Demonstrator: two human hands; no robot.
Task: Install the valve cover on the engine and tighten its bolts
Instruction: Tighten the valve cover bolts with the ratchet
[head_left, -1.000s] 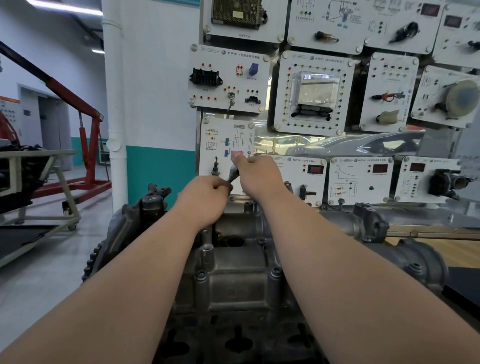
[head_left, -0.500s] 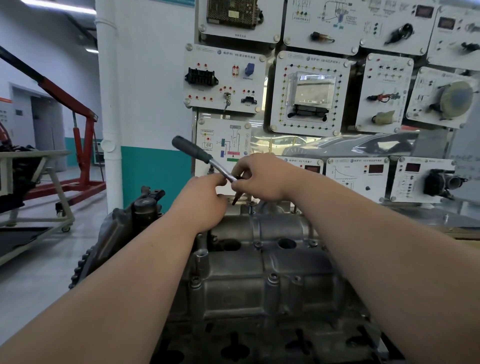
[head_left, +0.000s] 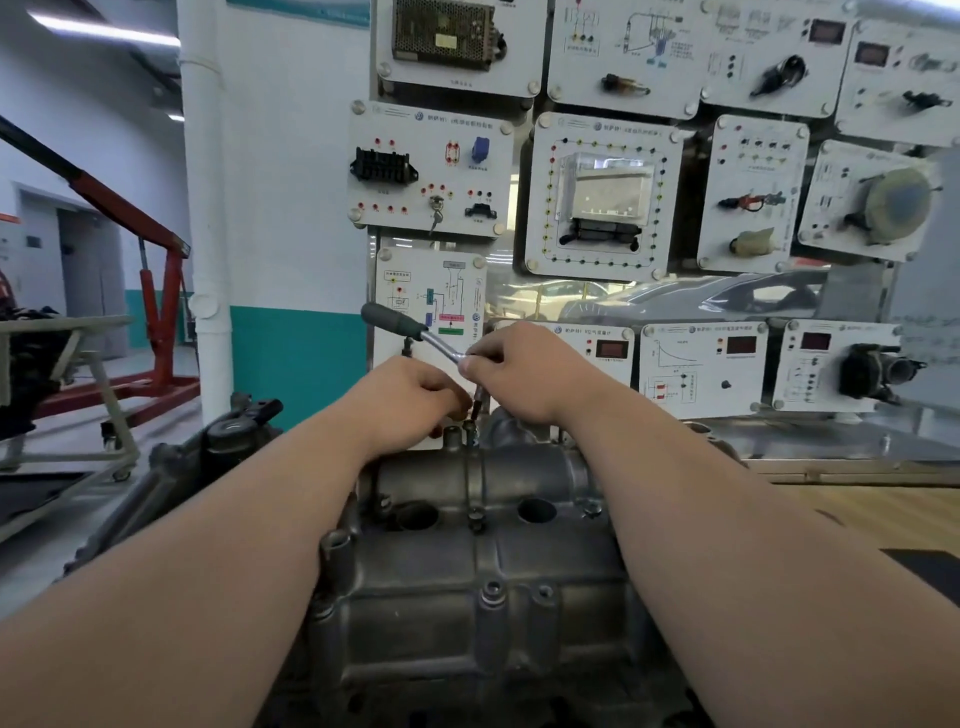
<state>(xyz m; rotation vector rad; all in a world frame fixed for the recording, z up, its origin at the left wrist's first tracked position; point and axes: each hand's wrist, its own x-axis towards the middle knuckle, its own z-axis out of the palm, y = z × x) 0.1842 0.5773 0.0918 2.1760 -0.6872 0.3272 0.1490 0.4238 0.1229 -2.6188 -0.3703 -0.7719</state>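
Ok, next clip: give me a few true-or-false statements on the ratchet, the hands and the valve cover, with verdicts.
1. The ratchet handle points up and to the left. True.
2. The right hand grips the ratchet at its head end. True.
3. The valve cover lies on the floor. False: it sits on top of the engine.
4. The engine hoist at the left is blue. False: it is red.

Above the valve cover (head_left: 467, 597) we have open air; the panel board (head_left: 602, 197) blocks us behind it, the ratchet (head_left: 415, 332) juts up-left.
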